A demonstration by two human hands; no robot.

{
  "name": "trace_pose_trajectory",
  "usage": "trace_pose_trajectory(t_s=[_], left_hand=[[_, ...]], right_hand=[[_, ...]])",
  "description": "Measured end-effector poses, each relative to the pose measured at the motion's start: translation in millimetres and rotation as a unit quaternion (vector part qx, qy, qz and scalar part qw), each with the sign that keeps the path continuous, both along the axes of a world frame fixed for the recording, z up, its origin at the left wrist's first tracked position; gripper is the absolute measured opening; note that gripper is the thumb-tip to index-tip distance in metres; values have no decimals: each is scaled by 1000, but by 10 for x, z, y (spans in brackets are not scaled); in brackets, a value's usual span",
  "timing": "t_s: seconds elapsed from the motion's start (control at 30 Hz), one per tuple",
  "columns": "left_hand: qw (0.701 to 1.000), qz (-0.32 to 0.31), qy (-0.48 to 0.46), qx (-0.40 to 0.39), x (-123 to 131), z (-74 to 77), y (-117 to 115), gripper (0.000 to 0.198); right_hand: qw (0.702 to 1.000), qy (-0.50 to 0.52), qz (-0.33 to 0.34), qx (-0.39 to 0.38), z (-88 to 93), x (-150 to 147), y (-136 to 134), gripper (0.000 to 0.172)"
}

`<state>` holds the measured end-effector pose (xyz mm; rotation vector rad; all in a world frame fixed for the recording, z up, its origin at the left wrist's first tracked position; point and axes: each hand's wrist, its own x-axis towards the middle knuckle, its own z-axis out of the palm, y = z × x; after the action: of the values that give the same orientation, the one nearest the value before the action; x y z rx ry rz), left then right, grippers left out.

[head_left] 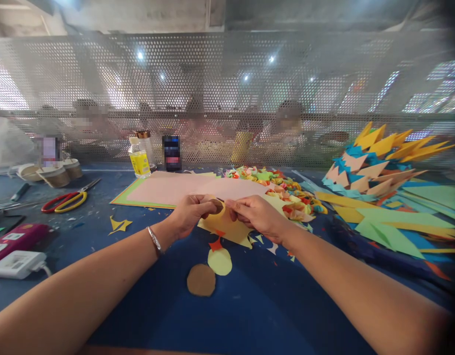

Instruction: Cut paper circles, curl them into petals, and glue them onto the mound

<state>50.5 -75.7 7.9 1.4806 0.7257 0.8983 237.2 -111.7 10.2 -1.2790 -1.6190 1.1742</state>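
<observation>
My left hand (192, 211) and my right hand (255, 213) meet over the blue table (249, 305), fingers pinched together on a small ring of yellow tape or paper (220, 209). Under them lies a yellow paper sheet (227, 229). A yellow paper disc (220, 261) and a brown disc (201, 280) lie just in front of it. A bracelet sits on my left wrist.
Pink sheets on green paper (175, 190) lie behind my hands. Small folded paper pieces (286, 190) are heaped at centre right, folded paper points (382, 167) at right. Scissors (66, 199), a glue bottle (139, 159), cups (57, 173) and chargers (16, 251) sit left. A perforated screen (227, 93) stands behind, with people beyond it.
</observation>
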Motion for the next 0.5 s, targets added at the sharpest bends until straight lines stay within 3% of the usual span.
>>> trace_pose_trajectory(t_s=[0.27, 0.5], left_hand=[[1000, 1, 17, 24, 4, 17, -24, 10], [1000, -12, -18, 6, 32, 31, -66, 12]], right_hand=[[999, 32, -34, 14, 32, -47, -27, 49], [994, -11, -43, 97, -13, -39, -25, 42]])
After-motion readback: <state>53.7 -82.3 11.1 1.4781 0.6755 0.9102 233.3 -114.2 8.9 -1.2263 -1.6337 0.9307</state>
